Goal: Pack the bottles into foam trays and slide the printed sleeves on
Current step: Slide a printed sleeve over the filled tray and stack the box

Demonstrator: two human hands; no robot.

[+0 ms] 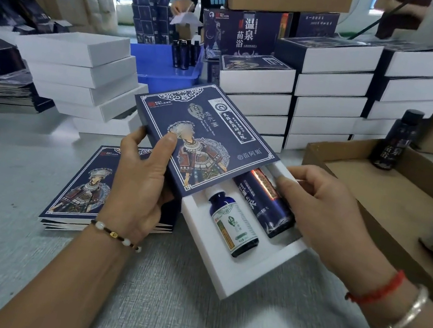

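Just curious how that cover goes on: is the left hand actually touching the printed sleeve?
Touching. The head view shows the left hand gripping the printed sleeve, thumb pressed on its top face.

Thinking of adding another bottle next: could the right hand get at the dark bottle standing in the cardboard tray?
Probably not yet: the right hand grips the foam tray. The standing bottle has open space around it.
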